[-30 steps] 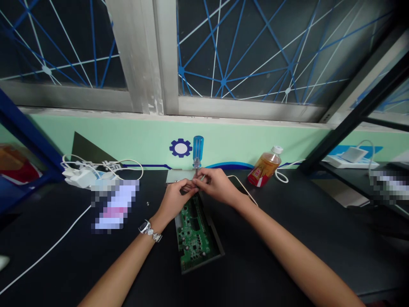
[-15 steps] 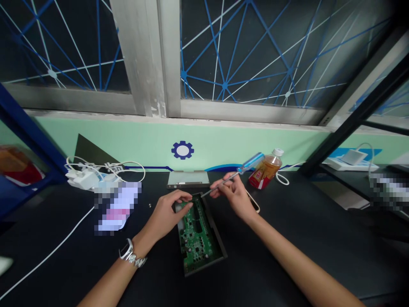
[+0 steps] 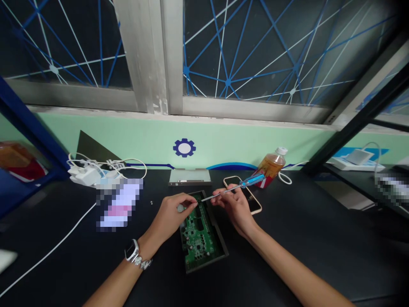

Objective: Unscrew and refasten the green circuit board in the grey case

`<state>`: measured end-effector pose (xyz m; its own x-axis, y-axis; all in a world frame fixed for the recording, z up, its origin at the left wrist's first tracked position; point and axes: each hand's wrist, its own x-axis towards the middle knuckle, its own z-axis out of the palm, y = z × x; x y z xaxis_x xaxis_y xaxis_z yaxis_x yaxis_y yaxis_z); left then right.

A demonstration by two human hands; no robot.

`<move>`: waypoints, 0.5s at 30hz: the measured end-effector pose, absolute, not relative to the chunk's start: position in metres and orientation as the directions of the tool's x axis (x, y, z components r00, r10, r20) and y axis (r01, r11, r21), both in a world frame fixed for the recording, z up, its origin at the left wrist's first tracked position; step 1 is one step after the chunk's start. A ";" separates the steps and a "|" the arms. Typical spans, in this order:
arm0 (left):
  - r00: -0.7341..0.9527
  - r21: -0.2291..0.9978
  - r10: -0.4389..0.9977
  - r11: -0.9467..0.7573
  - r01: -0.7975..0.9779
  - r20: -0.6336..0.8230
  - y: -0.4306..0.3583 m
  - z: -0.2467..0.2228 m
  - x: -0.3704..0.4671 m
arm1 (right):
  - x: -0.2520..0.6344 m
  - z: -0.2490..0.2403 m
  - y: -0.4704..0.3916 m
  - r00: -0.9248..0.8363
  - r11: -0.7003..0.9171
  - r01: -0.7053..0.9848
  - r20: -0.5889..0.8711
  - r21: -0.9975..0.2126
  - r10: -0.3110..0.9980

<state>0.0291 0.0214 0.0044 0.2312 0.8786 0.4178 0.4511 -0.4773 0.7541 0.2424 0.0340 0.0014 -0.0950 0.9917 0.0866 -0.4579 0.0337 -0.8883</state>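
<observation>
A green circuit board [image 3: 198, 245] sits inside a shallow dark metal case [image 3: 223, 254] on the black table. My right hand [image 3: 234, 207] is closed around the shaft of a screwdriver [image 3: 254, 181] with a clear blue handle. The handle points up to the right, and the tip reaches the far end of the case. My left hand [image 3: 175, 213] pinches close to that tip, over the case's far left corner; whatever its fingertips hold is too small to make out. A watch [image 3: 131, 250] is on the left wrist.
Behind the case lies a grey metal plate [image 3: 189, 176]. A phone [image 3: 254, 202] and a drink bottle [image 3: 271, 165] stand to the right. Tiny screws [image 3: 151, 203], a blurred-out sheet [image 3: 119, 207] and white chargers with cables [image 3: 84, 175] are on the left.
The screwdriver has swung lower, its handle now nearer the table. My left fingers have closed into a pinch by its tip. More of the phone shows.
</observation>
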 end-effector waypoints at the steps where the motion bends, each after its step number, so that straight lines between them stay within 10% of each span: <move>1: 0.224 0.754 0.878 -0.479 0.449 0.424 0.021 0.003 0.030 | 0.242 0.002 0.033 -0.095 0.025 -0.463 0.078 -0.886 0.992; 15: 0.214 0.797 0.884 -0.468 0.381 0.416 0.020 0.004 0.029 | 0.244 0.007 0.031 -0.091 -0.036 -0.552 0.017 -0.833 0.996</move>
<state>0.0288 0.0195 0.0042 0.2144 0.8835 0.4164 0.3811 -0.4682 0.7972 0.2437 0.0306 0.0072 -0.0914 0.9957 0.0171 -0.5522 -0.0364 -0.8329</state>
